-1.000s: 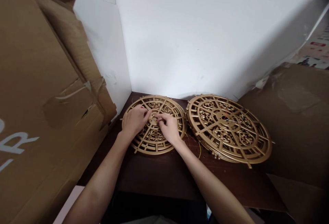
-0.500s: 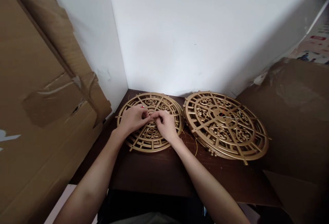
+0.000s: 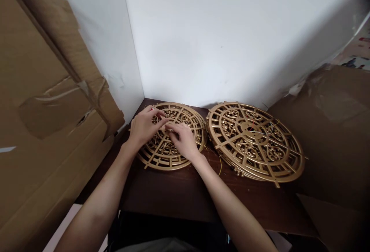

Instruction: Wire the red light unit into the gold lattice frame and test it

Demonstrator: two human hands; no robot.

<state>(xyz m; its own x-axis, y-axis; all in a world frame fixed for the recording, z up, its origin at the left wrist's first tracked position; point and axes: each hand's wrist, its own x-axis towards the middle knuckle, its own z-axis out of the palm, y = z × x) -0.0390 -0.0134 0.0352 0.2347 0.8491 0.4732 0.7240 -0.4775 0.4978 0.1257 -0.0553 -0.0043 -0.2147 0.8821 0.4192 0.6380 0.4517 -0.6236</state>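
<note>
A round gold openwork panel (image 3: 162,162), with spokes and scrolls, lies at the top of a stack on the left of the table. My left hand (image 3: 144,126) is over its upper left part, thumb and forefinger drawn together near the hub. A small red spot shows by its fingertips. From the other side my right hand (image 3: 183,140) reaches to the hub, its fingertips close to the left ones, thumb and forefinger bent together. Whatever both hands pinch is too small and hidden to name.
A second stack of gold openwork panels (image 3: 254,142) stands on the right, with thin coloured wires (image 3: 264,128) at its centre. A yellow wire (image 3: 220,165) hangs between the stacks. Cardboard (image 3: 52,128) flanks the dark table (image 3: 162,198), and a white board (image 3: 202,43) stands behind.
My left hand has shifted a little left and up, its fingers opening somewhat away from the right ones. My right hand has moved slightly left over the hub. The view has tilted a little.
</note>
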